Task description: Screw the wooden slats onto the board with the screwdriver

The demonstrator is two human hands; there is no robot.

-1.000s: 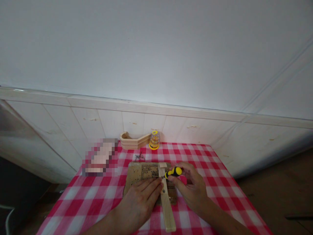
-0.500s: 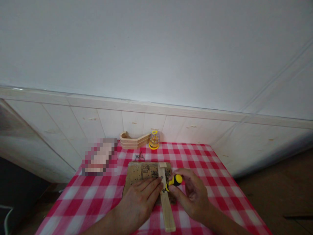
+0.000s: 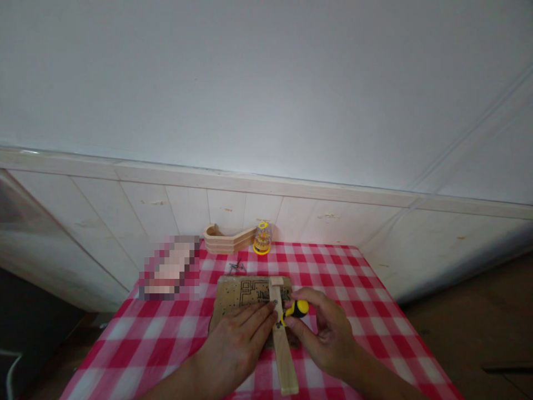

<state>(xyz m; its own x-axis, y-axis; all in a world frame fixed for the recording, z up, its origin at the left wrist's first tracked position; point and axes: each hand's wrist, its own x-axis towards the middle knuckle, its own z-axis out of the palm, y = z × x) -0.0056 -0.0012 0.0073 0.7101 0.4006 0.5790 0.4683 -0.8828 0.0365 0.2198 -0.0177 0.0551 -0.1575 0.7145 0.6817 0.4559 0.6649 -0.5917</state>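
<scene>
A pale strip of wood (image 3: 284, 358) with a small block across its far end lies lengthwise over a brown cardboard piece (image 3: 229, 291) printed with black lines. My left hand (image 3: 239, 336) rests flat on the cardboard, its fingertips against the left side of the strip. In my right hand (image 3: 327, 333) is a short yellow-and-black screwdriver (image 3: 297, 309), pinched between thumb and fingers. The screwdriver tilts, its lower end over dark fasteners on the strip; I cannot see whether its tip sits in one.
Beyond the cardboard lies a small heap of dark screws (image 3: 237, 268). Against the wall stand a curved wooden piece (image 3: 227, 243) and a clear-and-yellow bit case (image 3: 262, 239). A pixelated object (image 3: 170, 266) is at left on the checked tablecloth (image 3: 341, 272).
The screwdriver's handle has tipped slightly left and down, with small movement of my right fingers. My left hand and the wooden strip stay nearly in place.
</scene>
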